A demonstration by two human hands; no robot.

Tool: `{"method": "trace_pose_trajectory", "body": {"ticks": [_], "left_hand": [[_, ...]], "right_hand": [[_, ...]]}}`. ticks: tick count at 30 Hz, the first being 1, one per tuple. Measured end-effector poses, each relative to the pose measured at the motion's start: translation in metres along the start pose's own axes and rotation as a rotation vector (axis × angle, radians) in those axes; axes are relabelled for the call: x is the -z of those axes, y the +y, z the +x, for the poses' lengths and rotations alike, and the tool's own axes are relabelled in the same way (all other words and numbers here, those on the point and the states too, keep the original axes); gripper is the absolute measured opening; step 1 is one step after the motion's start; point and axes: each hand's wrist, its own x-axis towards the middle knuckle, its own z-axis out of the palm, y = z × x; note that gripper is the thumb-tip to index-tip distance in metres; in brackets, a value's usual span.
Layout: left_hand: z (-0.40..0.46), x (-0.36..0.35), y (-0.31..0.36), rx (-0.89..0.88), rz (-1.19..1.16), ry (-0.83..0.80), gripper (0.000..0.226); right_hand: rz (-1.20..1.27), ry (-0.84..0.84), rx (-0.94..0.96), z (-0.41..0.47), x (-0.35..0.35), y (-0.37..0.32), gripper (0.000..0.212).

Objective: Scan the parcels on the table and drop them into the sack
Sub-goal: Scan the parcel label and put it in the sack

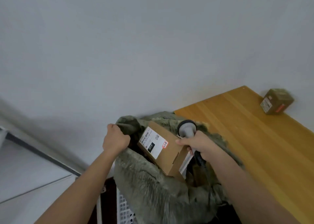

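A brown cardboard parcel (167, 153) with a white shipping label sits tilted in the mouth of the grey-green sack (153, 193). My right hand (202, 146) grips a grey handheld scanner (186, 127) by its handle, and the thumb presses on the parcel's right edge. My left hand (115, 138) is closed on the sack's left rim, holding it up. A second brown parcel (276, 101) stands at the far right of the wooden table (246, 138), against the wall.
A white perforated basket (124, 208) stands below the sack, beside a dark floor patch. The plain wall (136, 45) fills the upper view. A dark cable runs down from the scanner handle.
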Motion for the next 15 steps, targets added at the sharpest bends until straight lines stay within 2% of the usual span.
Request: {"method": "trace_pose_trajectory", "body": {"ticks": [3, 7, 10, 12, 13, 15], "left_hand": [[-0.001, 0.007, -0.008, 0.005, 0.015, -0.015, 0.047], [0.003, 0.009, -0.009, -0.012, 0.037, -0.084, 0.056], [0.007, 0.004, 0.0, -0.035, 0.049, -0.161, 0.066], [0.011, -0.002, 0.009, -0.065, 0.082, -0.226, 0.068], [0.013, -0.006, 0.015, -0.083, 0.107, -0.26, 0.066], [0.014, -0.015, 0.032, -0.106, 0.168, -0.295, 0.05]], "right_hand": [[-0.036, -0.046, 0.021, 0.007, -0.024, -0.001, 0.039], [0.03, 0.005, 0.082, 0.008, -0.024, -0.006, 0.072], [0.062, 0.047, 0.097, 0.007, -0.003, -0.008, 0.07], [0.063, 0.079, 0.109, 0.006, 0.015, -0.007, 0.052], [0.073, 0.098, 0.112, 0.005, 0.025, -0.006, 0.042], [0.123, 0.138, 0.099, 0.0, 0.046, -0.001, 0.041]]}}
